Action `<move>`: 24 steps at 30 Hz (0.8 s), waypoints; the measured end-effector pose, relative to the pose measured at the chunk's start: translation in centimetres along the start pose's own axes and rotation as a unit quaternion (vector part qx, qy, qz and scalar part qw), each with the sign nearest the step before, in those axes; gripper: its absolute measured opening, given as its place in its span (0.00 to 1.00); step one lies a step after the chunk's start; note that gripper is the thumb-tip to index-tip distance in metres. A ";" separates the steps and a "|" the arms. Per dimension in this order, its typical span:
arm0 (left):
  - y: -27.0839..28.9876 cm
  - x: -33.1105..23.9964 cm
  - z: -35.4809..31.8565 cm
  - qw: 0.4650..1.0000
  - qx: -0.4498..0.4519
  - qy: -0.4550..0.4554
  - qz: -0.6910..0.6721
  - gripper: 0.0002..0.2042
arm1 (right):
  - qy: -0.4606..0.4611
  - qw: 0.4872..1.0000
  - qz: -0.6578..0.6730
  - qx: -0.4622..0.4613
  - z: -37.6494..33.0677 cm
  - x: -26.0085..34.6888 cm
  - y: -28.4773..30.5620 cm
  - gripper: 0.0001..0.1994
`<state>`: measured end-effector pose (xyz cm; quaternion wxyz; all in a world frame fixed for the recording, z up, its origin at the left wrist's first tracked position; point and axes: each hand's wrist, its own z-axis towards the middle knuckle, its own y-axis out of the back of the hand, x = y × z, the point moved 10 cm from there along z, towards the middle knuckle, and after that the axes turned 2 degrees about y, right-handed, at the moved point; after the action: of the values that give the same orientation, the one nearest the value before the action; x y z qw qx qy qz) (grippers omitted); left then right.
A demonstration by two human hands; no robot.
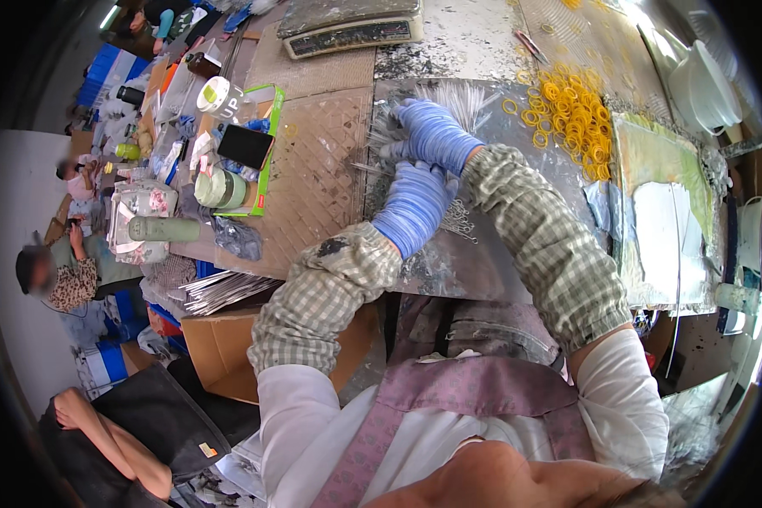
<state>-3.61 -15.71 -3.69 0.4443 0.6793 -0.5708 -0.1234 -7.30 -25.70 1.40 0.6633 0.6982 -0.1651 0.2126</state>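
- Two hands are at work, both in blue knitted gloves, with checked sleeve covers over the forearms.
- The left hand (415, 206) lies over the grey work table (499, 254), just below the other hand; its fingers point away from the camera, so I cannot tell if they are closed on something.
- The right hand (436, 134) is on a fan of thin clear strips (461, 102), with the fingers curled around the near end of the bundle; the grip looks closed on the strips, but the fingertips are hidden.
- The strips are one bundle; the single pieces are too fine to count.
- One small pile of thin metal wire pieces (459, 220) lies on the table just right of the left hand; the shape is hard to make out.
- One large heap of yellow rubber bands (576, 114) is to the right of the hands, well apart; they are too many to count.
- One stack of white bowls (704, 89) stands at the far right, bent by the lens.
- One weighing scale (351, 25) is at the top, partly cut off.
- One black phone (245, 146) rests on a green box (271, 152) at the left.
- One brown cardboard box (229, 343) sits below the table edge.
- At least three other persons are at the left rim, partly cut off.
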 end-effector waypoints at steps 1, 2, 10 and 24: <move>-0.7 0.8 0.4 0.993 -0.010 0.069 -0.094 0.24 | 0.003 0.999 -0.043 0.009 0.2 0.6 -0.5 0.25; -0.7 1.8 -0.3 0.973 -0.021 0.135 -0.187 0.24 | 0.003 0.996 -0.086 0.019 0.3 0.9 -0.9 0.29; -1.2 -2.2 -4.7 0.996 -0.086 -0.031 -0.018 0.20 | 0.007 0.989 -0.145 0.038 1.1 1.2 -2.0 0.33; -3.2 -0.2 -8.4 0.990 -0.108 -0.009 -0.092 0.19 | -0.021 0.986 -0.167 0.017 -1.4 1.5 -1.8 0.37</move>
<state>4.15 -11.80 -1.27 0.4969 0.6757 -0.4933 -0.2304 -5.23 -24.12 0.63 0.6741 0.7314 -0.0566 0.0867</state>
